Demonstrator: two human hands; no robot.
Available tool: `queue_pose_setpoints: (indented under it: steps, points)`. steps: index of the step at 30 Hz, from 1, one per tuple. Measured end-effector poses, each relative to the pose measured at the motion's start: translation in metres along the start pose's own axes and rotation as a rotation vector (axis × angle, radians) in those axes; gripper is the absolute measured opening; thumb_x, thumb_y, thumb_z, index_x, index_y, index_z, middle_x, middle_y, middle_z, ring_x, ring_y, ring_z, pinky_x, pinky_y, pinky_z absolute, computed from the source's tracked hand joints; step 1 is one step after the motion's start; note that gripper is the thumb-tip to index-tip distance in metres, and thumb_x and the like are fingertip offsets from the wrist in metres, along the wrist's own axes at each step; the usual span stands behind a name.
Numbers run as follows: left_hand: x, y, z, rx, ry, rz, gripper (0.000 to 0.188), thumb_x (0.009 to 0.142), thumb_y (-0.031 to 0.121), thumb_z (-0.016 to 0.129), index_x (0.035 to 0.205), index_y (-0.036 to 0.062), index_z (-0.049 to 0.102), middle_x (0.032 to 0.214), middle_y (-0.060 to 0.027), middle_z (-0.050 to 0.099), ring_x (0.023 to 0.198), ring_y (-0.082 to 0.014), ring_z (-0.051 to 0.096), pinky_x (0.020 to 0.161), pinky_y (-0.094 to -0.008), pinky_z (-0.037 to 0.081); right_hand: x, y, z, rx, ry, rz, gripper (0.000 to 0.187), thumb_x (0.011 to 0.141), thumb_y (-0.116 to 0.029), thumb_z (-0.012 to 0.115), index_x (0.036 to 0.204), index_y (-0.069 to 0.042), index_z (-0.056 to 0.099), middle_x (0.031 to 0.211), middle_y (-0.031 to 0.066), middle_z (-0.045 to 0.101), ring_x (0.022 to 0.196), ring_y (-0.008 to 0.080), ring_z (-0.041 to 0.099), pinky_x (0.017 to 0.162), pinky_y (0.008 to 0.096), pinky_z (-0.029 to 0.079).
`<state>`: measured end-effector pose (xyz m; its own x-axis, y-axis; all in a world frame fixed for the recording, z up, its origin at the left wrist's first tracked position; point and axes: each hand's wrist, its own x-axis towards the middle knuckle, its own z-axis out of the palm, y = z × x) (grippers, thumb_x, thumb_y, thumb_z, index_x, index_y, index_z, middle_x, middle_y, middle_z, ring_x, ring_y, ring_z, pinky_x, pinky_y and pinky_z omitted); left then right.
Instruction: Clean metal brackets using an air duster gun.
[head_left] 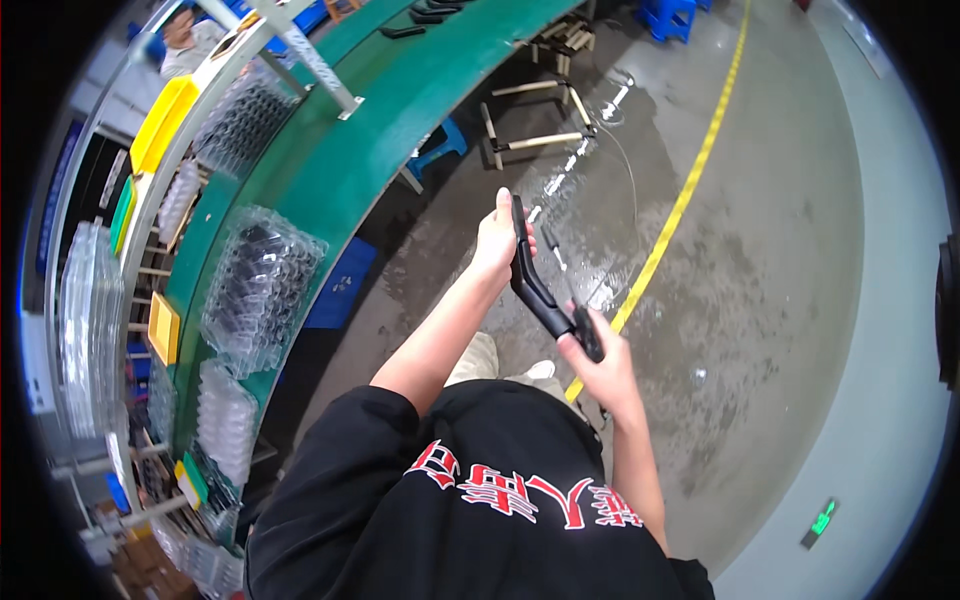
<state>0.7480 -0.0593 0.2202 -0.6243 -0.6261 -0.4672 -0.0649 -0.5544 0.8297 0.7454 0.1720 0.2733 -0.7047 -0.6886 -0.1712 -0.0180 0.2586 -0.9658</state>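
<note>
My left hand is closed round the upper end of a bent black plastic handle, its thumb lying along the part. Slanting down to the right, the handle reaches my right hand, whose thumb is by its lower end. In the right hand's closed fingers is a slim tool with a black grip. A thin shaft runs up from that grip to a dark tip beside the black handle. Motion blurs the tool, so its exact kind cannot be told. Both hands are held in front of my body, above the floor.
On the left curves a green workbench with stacked clear plastic trays and black parts. A person is behind it. A tube frame, blue stools and a yellow floor line lie ahead.
</note>
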Motion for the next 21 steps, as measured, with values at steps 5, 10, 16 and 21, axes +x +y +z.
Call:
queue_pose_setpoints:
  steps: [5,10,16,21]
  points:
    - [0.008,0.004,-0.019,-0.013,0.0,0.099,0.039,0.098,0.039,0.055,0.101,0.0006,0.053,0.078,-0.0081,0.059,0.062,-0.0148,0.058,0.056,-0.0279,0.052,0.023,0.012,0.005,0.072,-0.102,0.02,0.034,0.089,-0.012,0.065,0.121,-0.001,0.063,0.084,0.0041,0.065,0.073,0.0109,0.058,0.067,0.0215,0.047]
    - [-0.028,-0.002,-0.039,-0.217,-0.315,-0.066,0.03,0.094,0.023,0.065,0.11,0.0047,0.048,0.094,-0.0095,0.059,0.08,-0.0214,0.064,0.07,-0.0356,0.056,0.071,0.015,0.012,0.165,-0.163,0.062,0.034,0.091,-0.014,0.064,0.123,-0.001,0.062,0.084,0.005,0.066,0.073,0.0108,0.059,0.068,0.0214,0.047]
    - [0.056,0.015,-0.097,-0.333,-0.15,-0.111,0.023,0.095,0.018,0.062,0.11,0.0065,0.049,0.096,-0.0116,0.059,0.085,-0.0239,0.066,0.079,-0.0465,0.058,0.143,0.019,0.041,0.148,-0.123,0.095,0.029,0.094,-0.016,0.062,0.12,-0.003,0.063,0.083,0.0033,0.068,0.069,0.0094,0.058,0.064,0.0209,0.046]
    - [0.235,0.118,-0.172,-0.358,-0.042,0.071,0.03,0.094,0.019,0.062,0.114,0.0026,0.046,0.097,-0.0165,0.057,0.088,-0.0293,0.066,0.076,-0.0442,0.06,0.199,0.034,0.05,0.095,0.116,0.273,0.027,0.098,-0.021,0.059,0.118,-0.004,0.064,0.076,0.0018,0.065,0.065,0.0094,0.056,0.062,0.0204,0.046]
